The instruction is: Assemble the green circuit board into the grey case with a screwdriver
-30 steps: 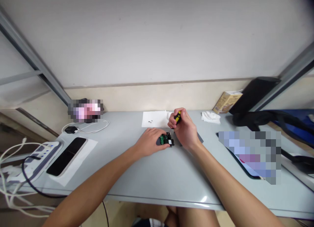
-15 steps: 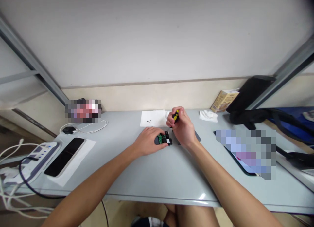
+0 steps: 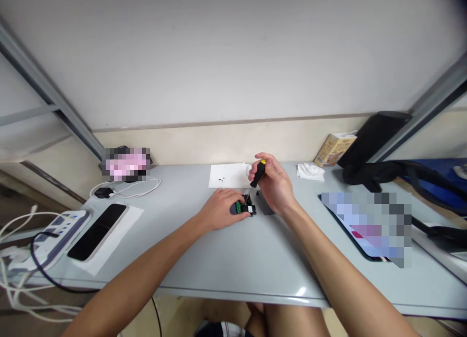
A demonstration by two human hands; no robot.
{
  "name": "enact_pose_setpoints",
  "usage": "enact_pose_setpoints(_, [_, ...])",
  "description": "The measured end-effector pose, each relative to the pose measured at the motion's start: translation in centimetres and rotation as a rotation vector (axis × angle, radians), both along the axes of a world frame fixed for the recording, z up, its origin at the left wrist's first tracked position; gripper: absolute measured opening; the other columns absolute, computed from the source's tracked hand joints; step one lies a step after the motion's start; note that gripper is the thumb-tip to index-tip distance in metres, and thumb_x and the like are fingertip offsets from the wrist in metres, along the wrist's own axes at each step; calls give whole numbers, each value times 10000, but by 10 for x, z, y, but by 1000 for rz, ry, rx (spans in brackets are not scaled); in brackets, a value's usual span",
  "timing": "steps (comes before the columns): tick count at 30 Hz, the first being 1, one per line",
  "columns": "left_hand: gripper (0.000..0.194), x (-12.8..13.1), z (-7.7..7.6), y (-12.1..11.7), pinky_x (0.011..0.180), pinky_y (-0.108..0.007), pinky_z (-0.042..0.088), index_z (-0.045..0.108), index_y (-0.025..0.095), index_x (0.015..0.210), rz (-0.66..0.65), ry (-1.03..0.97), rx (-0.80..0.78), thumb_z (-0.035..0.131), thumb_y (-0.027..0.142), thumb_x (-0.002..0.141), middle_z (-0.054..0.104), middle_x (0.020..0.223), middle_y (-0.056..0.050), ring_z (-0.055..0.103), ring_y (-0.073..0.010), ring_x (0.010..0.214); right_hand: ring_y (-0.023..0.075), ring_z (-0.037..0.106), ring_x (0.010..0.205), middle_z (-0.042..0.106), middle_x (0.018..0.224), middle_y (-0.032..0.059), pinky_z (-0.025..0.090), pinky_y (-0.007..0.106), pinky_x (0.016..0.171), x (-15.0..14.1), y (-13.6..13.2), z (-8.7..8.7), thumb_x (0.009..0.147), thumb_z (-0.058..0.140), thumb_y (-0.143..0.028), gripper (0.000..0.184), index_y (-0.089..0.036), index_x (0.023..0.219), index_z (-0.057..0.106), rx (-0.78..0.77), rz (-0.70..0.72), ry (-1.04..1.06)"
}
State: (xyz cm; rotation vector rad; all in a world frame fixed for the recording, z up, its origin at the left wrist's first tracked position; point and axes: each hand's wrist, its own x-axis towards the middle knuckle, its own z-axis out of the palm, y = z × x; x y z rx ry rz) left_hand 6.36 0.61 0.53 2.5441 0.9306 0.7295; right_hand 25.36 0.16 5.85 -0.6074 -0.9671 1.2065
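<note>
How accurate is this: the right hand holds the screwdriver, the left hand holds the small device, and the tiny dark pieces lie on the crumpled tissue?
One slip: the head view shows the tiny dark pieces on the flat white paper, not the crumpled tissue. The right hand does hold the screwdriver, and the left hand the small device.

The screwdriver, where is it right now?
In the head view, the screwdriver is in the right hand, just right of centre, pointing down at the device the left hand holds.
</note>
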Motion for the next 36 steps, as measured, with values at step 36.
enact_pose_setpoints(36, [252, -1, -3, 4, 1066, -419, 470, 659, 226, 920, -35, -33, -69, 796, 436, 888, 753, 1216, -49, 679, -260, 1171, 184, 504, 700, 469, 775, -6, 491, 340, 682, 9, -1, 8, 859, 755, -553, 350, -279, 901, 541, -89, 94, 39])
